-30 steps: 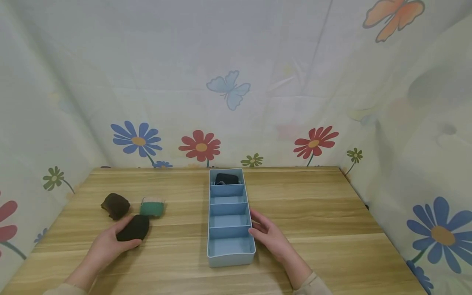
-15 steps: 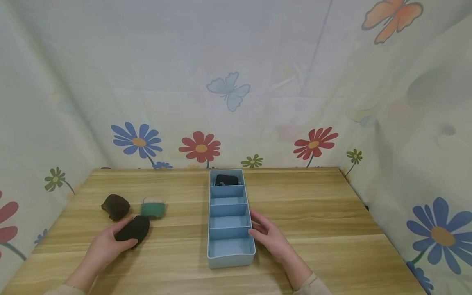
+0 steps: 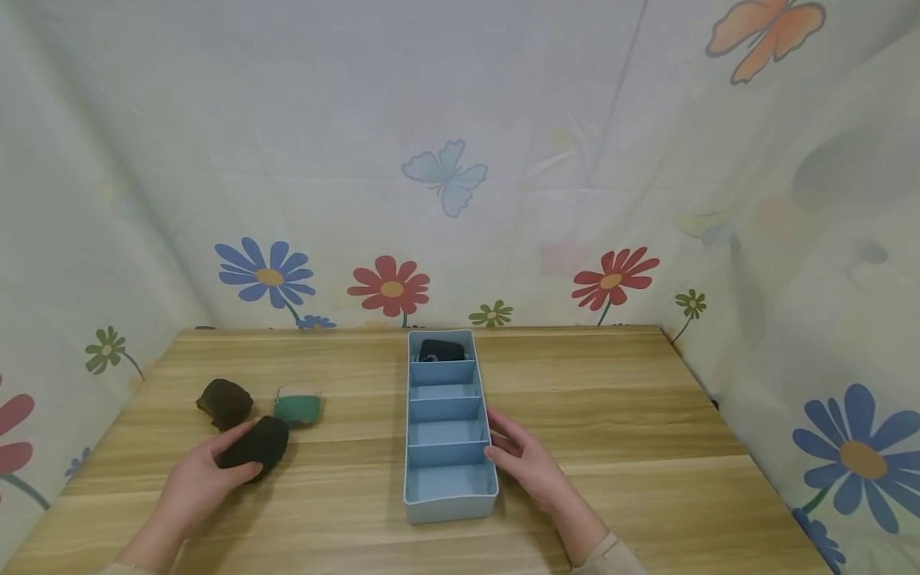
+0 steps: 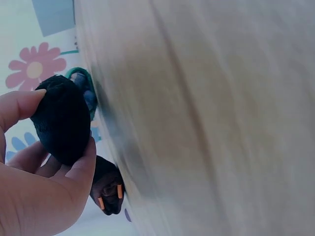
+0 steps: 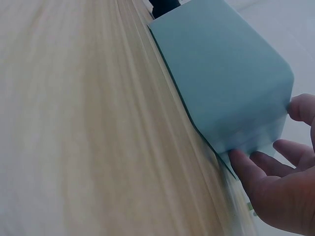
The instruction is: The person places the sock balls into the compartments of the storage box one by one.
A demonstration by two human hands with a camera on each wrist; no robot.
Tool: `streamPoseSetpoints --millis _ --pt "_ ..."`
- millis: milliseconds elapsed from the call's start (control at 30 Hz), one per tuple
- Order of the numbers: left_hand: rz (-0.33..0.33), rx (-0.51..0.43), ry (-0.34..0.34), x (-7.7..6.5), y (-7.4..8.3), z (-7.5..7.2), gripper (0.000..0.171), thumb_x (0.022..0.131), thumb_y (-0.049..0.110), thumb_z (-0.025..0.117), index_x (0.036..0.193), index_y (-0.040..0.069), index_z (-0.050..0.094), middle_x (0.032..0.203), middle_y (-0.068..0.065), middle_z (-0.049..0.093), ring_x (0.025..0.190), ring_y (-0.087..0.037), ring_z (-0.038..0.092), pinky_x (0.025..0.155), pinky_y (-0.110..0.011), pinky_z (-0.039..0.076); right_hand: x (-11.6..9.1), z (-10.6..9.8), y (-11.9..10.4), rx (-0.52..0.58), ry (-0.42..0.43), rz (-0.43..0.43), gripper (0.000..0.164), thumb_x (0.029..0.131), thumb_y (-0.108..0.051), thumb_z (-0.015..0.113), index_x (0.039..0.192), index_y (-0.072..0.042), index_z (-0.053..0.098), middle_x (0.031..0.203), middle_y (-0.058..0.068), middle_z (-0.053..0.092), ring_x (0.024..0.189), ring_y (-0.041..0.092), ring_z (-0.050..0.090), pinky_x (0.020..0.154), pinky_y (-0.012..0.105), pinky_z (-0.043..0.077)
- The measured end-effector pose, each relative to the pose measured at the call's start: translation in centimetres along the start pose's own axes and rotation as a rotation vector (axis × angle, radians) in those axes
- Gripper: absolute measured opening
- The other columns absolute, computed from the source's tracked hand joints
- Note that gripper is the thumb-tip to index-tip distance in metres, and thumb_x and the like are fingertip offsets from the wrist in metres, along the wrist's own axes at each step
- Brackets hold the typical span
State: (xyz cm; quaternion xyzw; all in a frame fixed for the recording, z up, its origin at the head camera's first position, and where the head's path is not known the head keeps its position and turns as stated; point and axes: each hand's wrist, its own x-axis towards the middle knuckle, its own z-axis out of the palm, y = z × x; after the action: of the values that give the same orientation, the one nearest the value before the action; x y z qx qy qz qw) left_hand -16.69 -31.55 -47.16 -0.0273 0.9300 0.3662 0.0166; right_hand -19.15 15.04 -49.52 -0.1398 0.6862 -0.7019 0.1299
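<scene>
Black bundle [image 3: 257, 447] shifted left; left wrist alone shows orange stripes [image 4: 119, 191], apparently.

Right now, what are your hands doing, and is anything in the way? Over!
Left fingers pinching black bundle. Right fingers resting against blue box, black item at its far end. Green bundle close beyond held one; might get bumped.

Towards eight o'clock in the head view, a light beige cloth left sleeve [image 3: 128, 569] shows as a narrow strip, with the bare left hand [image 3: 196, 483] beyond it. Towards five o'clock, the matching light beige cloth right sleeve [image 3: 609, 557] shows more: a cuff with a seam or fold line near its edge, leaving wrist and right hand [image 3: 528, 465] bare.
</scene>
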Motion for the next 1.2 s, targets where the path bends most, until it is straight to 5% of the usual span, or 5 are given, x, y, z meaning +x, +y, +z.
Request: streamPoseSetpoints --millis 233,633,1200 --pt "-0.003 -0.008 -0.005 -0.3 1.3 -0.1 0.078 0.085 0.035 0.078 0.147 0.001 0.044 0.145 -0.036 0.038 0.129 -0.059 0.034 0.095 -0.070 0.035 0.0 -0.1 0.1 -0.004 -0.001 -0.007 0.064 0.097 -0.005 0.061 0.152 0.004 0.030 0.155 0.026 0.030 0.136 0.045 0.038 0.107 0.040 0.040" --pt "0.141 -0.064 0.042 -0.3 3.6 1.8 0.070 0.082 0.023 0.081 0.141 0.001 0.052 0.141 -0.032 0.046 0.128 -0.055 0.041 0.097 -0.069 0.036 0.0 -0.1 0.2 -0.006 0.000 -0.015 0.064 0.097 -0.004 0.061 0.152 0.004 0.031 0.156 0.025 0.029 0.137 0.045 0.038 0.108 0.039 0.039" --pt "0.177 -0.116 0.026 0.8 6.6 4.0 0.067 0.081 0.018 0.080 0.141 0.005 0.054 0.135 -0.030 0.054 0.123 -0.049 0.050 0.095 -0.058 0.045 0.1 -0.1 0.3 0.008 -0.002 -0.016 0.063 0.097 -0.003 0.061 0.152 0.005 0.030 0.156 0.025 0.029 0.138 0.044 0.037 0.107 0.037 0.040"
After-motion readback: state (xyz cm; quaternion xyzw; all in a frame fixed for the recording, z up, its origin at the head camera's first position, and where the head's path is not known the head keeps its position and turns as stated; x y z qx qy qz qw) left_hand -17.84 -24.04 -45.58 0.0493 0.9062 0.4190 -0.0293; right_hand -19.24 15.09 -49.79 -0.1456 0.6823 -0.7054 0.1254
